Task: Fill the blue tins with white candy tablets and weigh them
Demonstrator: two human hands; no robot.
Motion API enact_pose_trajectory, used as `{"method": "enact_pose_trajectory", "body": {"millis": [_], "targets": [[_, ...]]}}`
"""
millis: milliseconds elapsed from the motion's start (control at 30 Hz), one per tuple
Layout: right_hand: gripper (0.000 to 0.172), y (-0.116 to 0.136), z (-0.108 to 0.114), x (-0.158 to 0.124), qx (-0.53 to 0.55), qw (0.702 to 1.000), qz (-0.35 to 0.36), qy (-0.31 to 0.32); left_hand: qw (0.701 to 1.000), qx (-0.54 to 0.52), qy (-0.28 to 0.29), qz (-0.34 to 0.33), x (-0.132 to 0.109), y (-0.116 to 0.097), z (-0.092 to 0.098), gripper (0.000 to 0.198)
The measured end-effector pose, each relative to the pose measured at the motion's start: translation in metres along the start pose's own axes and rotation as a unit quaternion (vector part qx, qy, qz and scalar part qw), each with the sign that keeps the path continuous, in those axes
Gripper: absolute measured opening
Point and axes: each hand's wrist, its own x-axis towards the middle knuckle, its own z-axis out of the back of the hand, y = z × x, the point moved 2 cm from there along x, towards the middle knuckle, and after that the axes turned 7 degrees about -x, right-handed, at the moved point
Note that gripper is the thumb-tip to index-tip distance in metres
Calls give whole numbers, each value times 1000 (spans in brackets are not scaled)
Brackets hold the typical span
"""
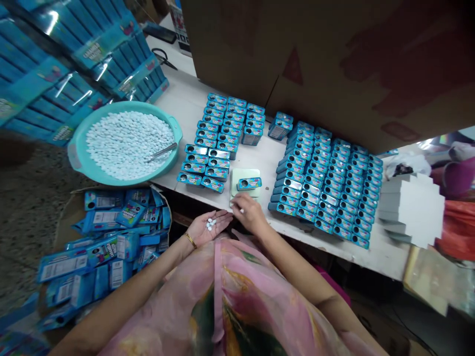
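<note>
Far left, shrink-wrapped blue packs (pixel 48 79) stacked in piles. Below them, flattened blue cartons (pixel 104 252) heaped on brown cardboard (pixel 69 227). Teal basin (pixel 78 160) on the table (pixel 181 101), filled with white tablets (pixel 126 146); metal scoop (pixel 161 152) lying in them. Open blue tins (pixel 202 158) in rows beside the basin. Left hand (pixel 210 228) open, palm up, cupping a few loose tablets (pixel 211 224). Right hand (pixel 249 212) curled, fingers down at the pale green pad (pixel 237 185), a white speck at the fingertips (pixel 241 210), grip unclear. One tin (pixel 249 184) sits on the pad, just above that hand. Larger block of tins (pixel 319 193) right of the pad. Far right, stacked white-and-grey card blanks (pixel 411 210).
</note>
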Motion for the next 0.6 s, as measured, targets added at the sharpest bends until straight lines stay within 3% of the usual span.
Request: {"method": "enact_pose_trajectory", "body": {"millis": [67, 200, 367, 467, 533, 600], "targets": [[19, -19, 15, 11, -25, 998, -35, -52, 1000, 11, -2, 3, 0, 0, -1, 29], [21, -48, 23, 26, -55, 996, -46, -58, 1000, 10, -2, -6, 1, 0, -2, 30], [26, -37, 16, 9, -23, 995, -53, -77, 1000, 2, 0, -12, 1, 1, -1, 30], [23, -8, -6, -7, -9, 999, 17, 34, 1000, -10, 13, -8, 2, 2, -3, 29], [20, 8, -27, -14, -36, 989, 71, 127, 1000, -12, 22, 3, 2, 3, -5, 30], [20, 16, -46, -17, -80, 976, 92, 181, 999, -4, 28, 17, 2, 4, -6, 34]]}}
